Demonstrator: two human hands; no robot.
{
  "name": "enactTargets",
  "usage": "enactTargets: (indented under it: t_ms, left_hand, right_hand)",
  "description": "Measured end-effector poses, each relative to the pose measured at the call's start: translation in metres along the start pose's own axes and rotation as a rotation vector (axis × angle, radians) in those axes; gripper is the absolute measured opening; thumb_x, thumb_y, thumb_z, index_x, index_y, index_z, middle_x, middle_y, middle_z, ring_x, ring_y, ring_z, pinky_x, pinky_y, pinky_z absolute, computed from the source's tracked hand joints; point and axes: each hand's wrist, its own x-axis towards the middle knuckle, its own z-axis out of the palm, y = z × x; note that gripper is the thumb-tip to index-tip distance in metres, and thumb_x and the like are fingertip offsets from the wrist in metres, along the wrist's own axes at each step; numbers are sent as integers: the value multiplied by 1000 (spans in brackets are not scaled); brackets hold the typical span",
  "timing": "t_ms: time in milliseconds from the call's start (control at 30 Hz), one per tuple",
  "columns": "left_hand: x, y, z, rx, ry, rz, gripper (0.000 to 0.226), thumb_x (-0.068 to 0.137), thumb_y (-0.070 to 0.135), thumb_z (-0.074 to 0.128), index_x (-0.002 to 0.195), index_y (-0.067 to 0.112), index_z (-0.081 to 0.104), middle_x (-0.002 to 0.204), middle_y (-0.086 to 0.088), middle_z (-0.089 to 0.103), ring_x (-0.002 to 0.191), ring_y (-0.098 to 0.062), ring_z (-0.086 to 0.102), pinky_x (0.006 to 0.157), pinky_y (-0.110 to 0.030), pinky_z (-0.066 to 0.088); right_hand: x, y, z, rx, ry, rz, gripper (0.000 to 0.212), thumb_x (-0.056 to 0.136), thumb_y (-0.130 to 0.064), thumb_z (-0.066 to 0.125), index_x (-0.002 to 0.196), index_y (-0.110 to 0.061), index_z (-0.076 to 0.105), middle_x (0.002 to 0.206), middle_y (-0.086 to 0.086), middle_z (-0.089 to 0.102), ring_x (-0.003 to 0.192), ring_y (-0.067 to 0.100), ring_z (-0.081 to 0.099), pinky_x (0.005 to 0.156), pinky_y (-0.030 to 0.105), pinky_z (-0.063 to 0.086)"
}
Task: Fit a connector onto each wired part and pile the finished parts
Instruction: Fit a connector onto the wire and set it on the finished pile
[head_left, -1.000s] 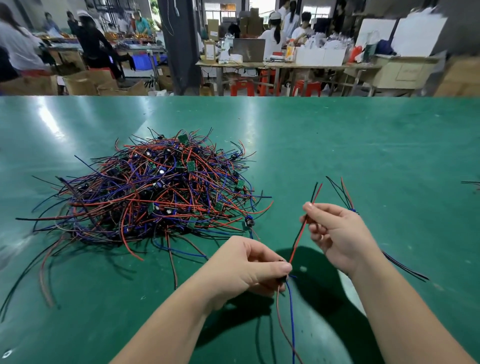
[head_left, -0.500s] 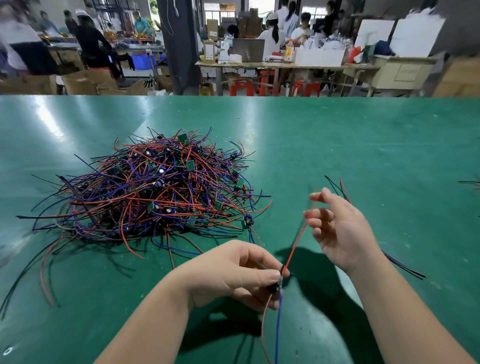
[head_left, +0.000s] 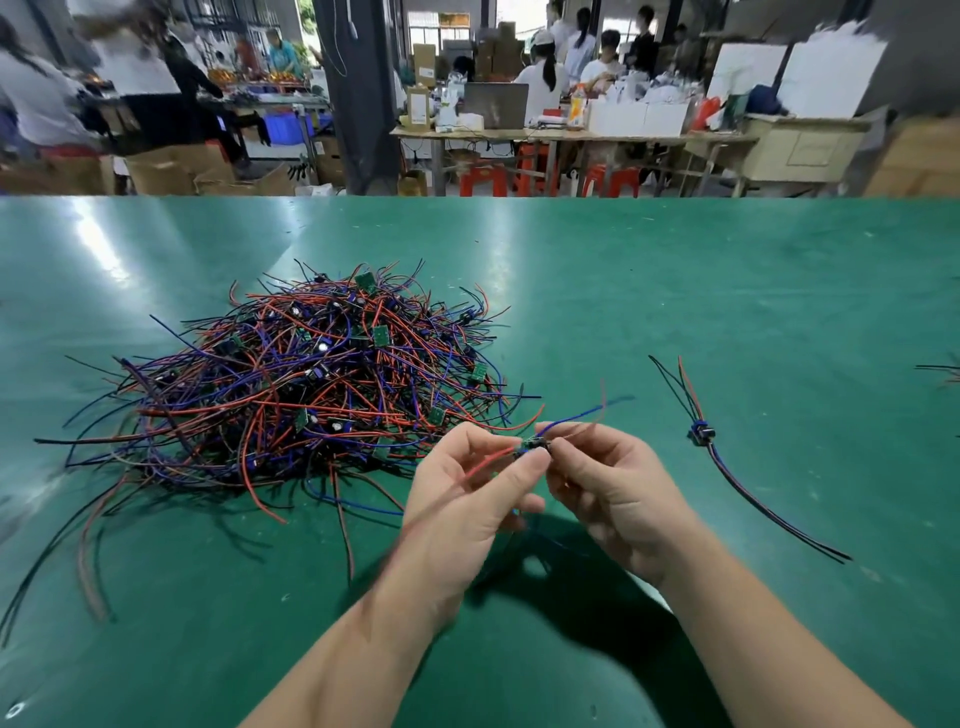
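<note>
A wide green table (head_left: 727, 291) stretches ahead. Beyond it the workshop is busy with people at benches, red stools and cardboard boxes. A big pile of wired parts (head_left: 311, 384) sits on the table. Just right of the pile's near edge, the left hand (head_left: 467, 499) and right hand (head_left: 613, 488) both pinch one small wired part (head_left: 535, 446) at their fingertips. Its wires run roughly left to right, the blue one pointing right. Farther right of the pile, a single part (head_left: 701, 434) lies slantwise, far-left to near-right.

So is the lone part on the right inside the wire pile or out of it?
Out: the part lies alone on the table, with bare green between it and the pile.
</note>
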Motion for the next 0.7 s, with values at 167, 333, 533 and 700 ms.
enactTargets:
  t_ms: [167, 333, 533, 700]
  left_hand:
    - [-2, -2, 2, 16, -23, 39, 31, 59, 25, 76, 76, 11, 55, 62, 4, 66, 48, -10, 60, 46, -18, 47]
    - [1, -2, -9, 197, -223, 7, 22, 70, 5, 81, 84, 17, 70, 75, -1, 73, 57, -12, 61, 53, -21, 49]
    - [5, 1, -12, 63, -200, -239, 23, 68, 29, 75, 83, 11, 76, 80, -7, 74, 64, -18, 70, 52, -23, 53]
    - [3, -8, -4, 118, -147, -318, 19, 56, 30, 78, 62, 12, 74, 65, -9, 69, 55, -14, 67, 48, -20, 50]
  right_hand:
    - [-1, -2, -1, 57, -31, 13, 55, 35, -34, 96, 83, -14, 78, 70, 0, 68, 57, 6, 58, 58, 15, 49]
    - [1, -13, -8, 130, 3, 19, 52, 21, -32, 99, 63, -15, 74, 63, 2, 66, 55, 7, 62, 53, 17, 51]
    - [-3, -15, -14, -153, -70, 48, 29, 44, -27, 90, 65, -15, 74, 60, 2, 65, 52, 9, 57, 52, 18, 44]
    - [-2, -8, -9, -393, 49, 30, 15, 57, -23, 77, 63, -11, 73, 59, 6, 61, 47, 8, 49, 45, 17, 38]
